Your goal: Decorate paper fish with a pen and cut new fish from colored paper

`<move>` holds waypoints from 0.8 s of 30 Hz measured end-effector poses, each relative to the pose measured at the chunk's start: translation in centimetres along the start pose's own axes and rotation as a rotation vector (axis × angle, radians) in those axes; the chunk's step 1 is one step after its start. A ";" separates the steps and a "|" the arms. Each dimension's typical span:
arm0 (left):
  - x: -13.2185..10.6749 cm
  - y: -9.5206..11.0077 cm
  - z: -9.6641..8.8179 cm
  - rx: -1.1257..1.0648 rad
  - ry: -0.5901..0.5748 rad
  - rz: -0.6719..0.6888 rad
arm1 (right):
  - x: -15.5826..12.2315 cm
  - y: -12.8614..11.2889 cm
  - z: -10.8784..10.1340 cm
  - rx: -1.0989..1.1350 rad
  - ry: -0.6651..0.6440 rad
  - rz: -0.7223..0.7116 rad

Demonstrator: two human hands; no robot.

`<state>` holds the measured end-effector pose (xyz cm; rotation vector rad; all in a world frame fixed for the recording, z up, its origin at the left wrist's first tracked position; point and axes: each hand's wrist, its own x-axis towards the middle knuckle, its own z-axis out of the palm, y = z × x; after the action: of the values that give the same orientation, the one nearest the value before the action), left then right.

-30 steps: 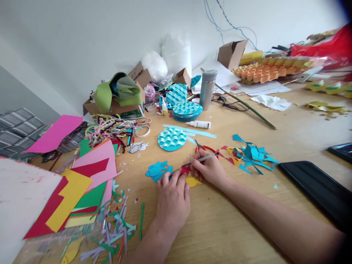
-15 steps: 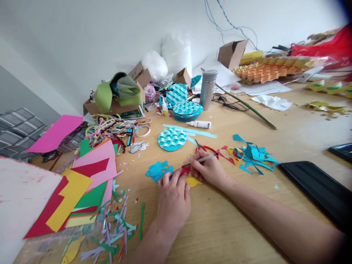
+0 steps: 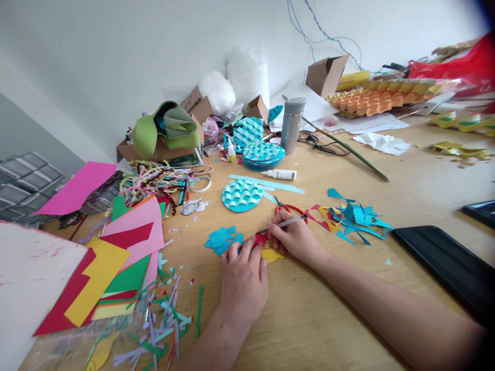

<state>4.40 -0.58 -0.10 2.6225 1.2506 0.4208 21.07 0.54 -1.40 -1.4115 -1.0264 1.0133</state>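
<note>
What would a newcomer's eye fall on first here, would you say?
Probably the right hand, mid-picture, holding a pen over a small red paper shape, with the left hand close by. Next, perhaps the magenta sheet at the left, then the wavy-patterned blue disc just beyond the hands.

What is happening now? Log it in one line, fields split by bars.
left hand: fingers at red paper | right hand: holds pen, tip at red paper | nearby: blue fish, yellow paper, scissors
</note>
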 end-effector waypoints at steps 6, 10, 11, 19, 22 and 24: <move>0.0 0.0 0.0 0.004 0.000 -0.006 | 0.0 -0.2 0.1 0.003 0.017 0.007; -0.1 0.0 0.0 0.009 -0.003 -0.008 | -0.1 -0.3 0.0 0.004 0.016 0.001; -0.1 0.0 0.0 0.006 -0.004 -0.007 | -0.1 -0.4 0.0 0.003 0.016 -0.001; -0.1 -0.1 0.2 -0.007 -0.001 -0.007 | 0.0 -0.2 0.0 0.018 0.010 -0.004; -0.1 -0.1 0.2 -0.007 0.006 -0.005 | 0.1 0.0 0.0 0.013 0.014 -0.001; -0.1 -0.1 0.2 -0.004 0.004 -0.004 | 0.1 0.0 0.0 0.011 0.019 -0.002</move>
<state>4.33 -0.56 -0.38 2.6166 1.2541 0.4282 21.12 0.63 -1.45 -1.4084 -1.0066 1.0003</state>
